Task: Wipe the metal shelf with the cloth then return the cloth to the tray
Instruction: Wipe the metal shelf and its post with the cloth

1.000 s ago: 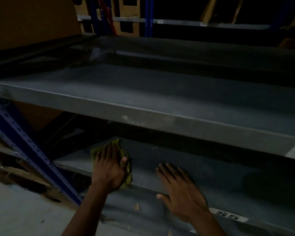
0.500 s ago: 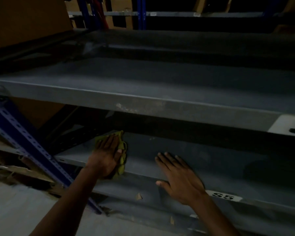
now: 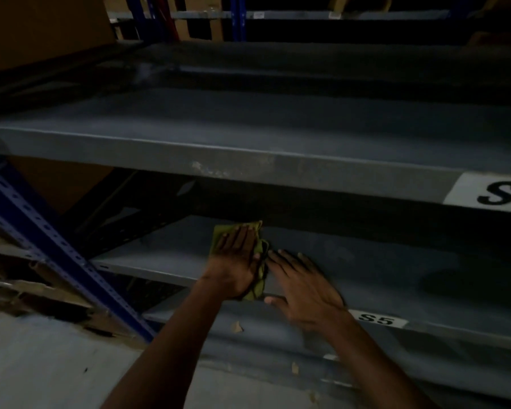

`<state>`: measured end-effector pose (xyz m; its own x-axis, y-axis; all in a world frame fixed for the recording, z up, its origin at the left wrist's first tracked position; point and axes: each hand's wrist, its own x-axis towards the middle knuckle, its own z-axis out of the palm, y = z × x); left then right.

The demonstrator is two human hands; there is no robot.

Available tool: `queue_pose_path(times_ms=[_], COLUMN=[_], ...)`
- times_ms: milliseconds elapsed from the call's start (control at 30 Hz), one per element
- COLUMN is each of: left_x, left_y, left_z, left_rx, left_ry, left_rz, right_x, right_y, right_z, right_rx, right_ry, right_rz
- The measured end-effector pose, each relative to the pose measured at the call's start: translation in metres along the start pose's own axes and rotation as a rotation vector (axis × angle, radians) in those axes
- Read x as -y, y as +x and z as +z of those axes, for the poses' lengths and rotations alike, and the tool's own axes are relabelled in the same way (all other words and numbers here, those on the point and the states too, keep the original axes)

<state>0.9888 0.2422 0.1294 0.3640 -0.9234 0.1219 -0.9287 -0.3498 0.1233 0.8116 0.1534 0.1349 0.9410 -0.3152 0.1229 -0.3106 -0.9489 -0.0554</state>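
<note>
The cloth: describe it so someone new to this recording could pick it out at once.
Find the grey metal shelf labelled S5, below the one marked S4. On its left part the left hand lies flat on the cloth, beside the bare right hand. It is crumpled and yellow-green, the only bright thing there.

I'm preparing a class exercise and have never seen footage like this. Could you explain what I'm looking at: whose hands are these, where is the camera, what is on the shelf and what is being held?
There is no machine here. A person wears a camera on the head, so you look forward and down at their own two arms. In front is a grey metal shelf marked with an S5 label, with another shelf level above it. The left hand lies flat on a green cloth, pressing it onto the shelf. The right hand rests open on the shelf beside it and holds nothing. Nothing else shows on that shelf. The light is dim, and no tray is in view.
</note>
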Motion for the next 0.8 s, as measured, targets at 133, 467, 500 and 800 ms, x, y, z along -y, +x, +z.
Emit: queue_pose_path(times_ms=[133,467,500,800], left_x=[0.016,0.028,0.026,-0.022], left_y=[-0.034,-0.02,-0.018,-0.011], left_z=[-0.006,-0.002,-0.003,0.0], left_rx=[-0.029,-0.035,-0.039,0.006], left_ry=[0.013,0.035,0.039,0.011], left_rz=[0.025,-0.04,-0.047,-0.032], right_x=[-0.001,-0.028,-0.029,-0.026], right_y=[-0.015,-0.045,-0.043,-0.044], right_z=[-0.007,0.002,0.002,-0.001], right_rx=[-0.009,-0.032,-0.022,0.039], right_ry=[-0.065,-0.111,-0.112,-0.122], right_rz=[0.084,0.121,0.12,0.157])
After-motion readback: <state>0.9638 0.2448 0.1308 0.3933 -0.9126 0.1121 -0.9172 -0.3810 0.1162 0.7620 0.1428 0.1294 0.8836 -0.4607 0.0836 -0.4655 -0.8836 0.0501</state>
